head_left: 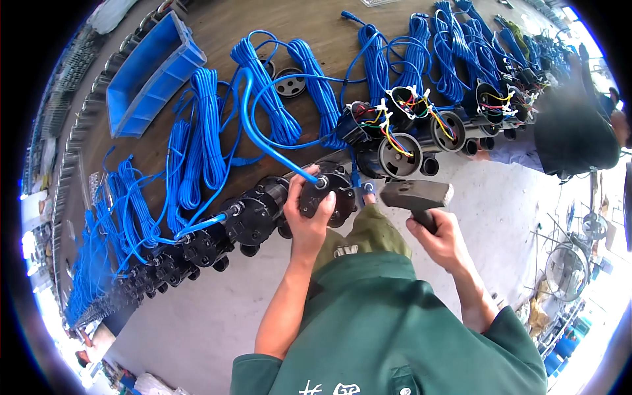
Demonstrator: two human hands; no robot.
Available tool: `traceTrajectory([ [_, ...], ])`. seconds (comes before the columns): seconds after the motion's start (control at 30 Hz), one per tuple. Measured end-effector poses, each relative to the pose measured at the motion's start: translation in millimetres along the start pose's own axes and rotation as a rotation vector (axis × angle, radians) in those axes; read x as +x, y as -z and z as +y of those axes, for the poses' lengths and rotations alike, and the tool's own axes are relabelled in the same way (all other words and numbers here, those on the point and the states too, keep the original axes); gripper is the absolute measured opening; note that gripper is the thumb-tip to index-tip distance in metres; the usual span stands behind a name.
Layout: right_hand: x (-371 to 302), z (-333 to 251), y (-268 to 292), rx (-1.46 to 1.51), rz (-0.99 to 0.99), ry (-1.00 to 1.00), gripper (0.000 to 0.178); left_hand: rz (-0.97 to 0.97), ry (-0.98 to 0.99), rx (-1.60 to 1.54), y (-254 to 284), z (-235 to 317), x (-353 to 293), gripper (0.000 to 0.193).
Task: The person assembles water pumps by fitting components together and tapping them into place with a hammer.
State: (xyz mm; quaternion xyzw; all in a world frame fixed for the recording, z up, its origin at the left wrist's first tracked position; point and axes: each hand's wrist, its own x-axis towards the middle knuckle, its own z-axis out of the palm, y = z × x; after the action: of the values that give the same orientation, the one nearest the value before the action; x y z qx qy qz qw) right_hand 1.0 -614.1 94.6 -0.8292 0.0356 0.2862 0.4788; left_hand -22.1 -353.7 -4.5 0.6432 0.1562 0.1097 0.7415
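Observation:
My left hand (306, 214) is wrapped around the round black end cap of a motor-like housing (341, 184) at the table's near edge. A thick blue cable (258, 139) comes out of a metal fitting (322, 182) on that cap and curves up over the table. My right hand (440, 240) grips the short dark handle of a hammer (416, 195). Its heavy grey head is held up to the right of the cap, apart from it. Right of the cap stand open housings (399, 157) with red, yellow and green wires and white connectors showing.
Several capped black housings (253, 217) run along the edge to the left. Bundles of blue cable (207, 131) cover much of the brown tabletop (322, 36). A blue plastic bin (148, 79) lies at the far left. Another person in dark clothing (573, 125) is at the right.

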Motion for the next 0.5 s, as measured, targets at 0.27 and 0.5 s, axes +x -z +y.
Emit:
traceTrajectory([
  [0.27, -13.4, -58.5, -3.9, -0.225, -0.081, 0.513, 0.033, -0.013, 0.072, -0.005, 4.9, 4.3, 1.7, 0.048],
  [0.5, -4.9, -98.7, -3.9, -0.240, -0.169, 0.351, 0.024, -0.003, 0.018, 0.009, 11.2, -2.6, -1.2, 0.048],
])
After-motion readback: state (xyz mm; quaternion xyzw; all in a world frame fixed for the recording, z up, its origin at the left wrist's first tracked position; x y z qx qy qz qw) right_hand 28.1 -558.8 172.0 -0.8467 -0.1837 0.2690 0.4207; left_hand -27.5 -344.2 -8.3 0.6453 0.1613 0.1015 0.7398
